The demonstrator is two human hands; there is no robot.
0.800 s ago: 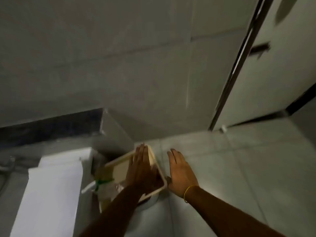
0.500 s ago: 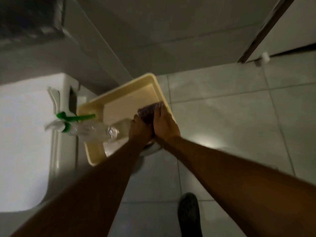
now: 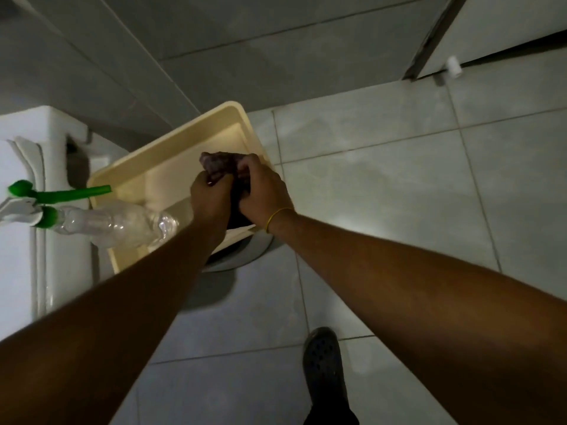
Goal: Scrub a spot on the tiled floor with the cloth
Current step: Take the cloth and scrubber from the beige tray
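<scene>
A dark, bunched cloth [image 3: 221,163] sits between both hands above the right end of a cream plastic tray [image 3: 171,139]. My left hand [image 3: 210,201] grips its lower left part. My right hand [image 3: 263,191], with a yellow band at the wrist, closes on its right side. Most of the cloth is hidden by the fingers. The grey tiled floor [image 3: 383,185] spreads to the right and below.
A clear spray bottle [image 3: 113,223] with a green and white trigger lies in the tray's left end. A white toilet tank [image 3: 33,185] stands at the left. A round white object [image 3: 245,253] is under the tray. My dark shoe [image 3: 325,363] is at the bottom. A door [image 3: 506,29] closes the upper right.
The view tilted down from the wall to the floor. Both hands went from flat by the tray to closed on the cloth, which now shows higher above the fingers.
</scene>
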